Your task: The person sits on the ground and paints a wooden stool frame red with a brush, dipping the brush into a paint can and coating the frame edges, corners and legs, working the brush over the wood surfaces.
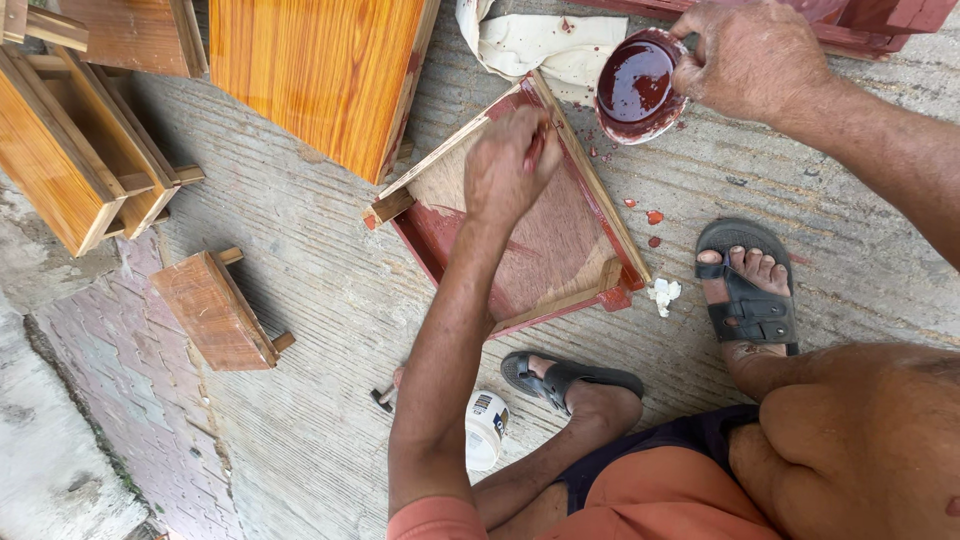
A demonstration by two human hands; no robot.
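Centrally, the left hand [510,165] was closed around a brush [535,150], its tip on the wooden drawer [520,240] lying on the concrete floor [320,300]. At upper right, the right hand [745,60] gripped a bowl [637,85] of dark red stain. Finished wooden pieces [320,70] stood upper left.

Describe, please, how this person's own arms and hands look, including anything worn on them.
Both arms are bare: no gloves, watch, rings or bands show. The left hand sits on a lean forearm, and an orange-pink short sleeve shows at that shoulder. The right hand is broad, its forearm thick with sparse hair; no sleeve on that side is in view. Neither arm carries visible markings.
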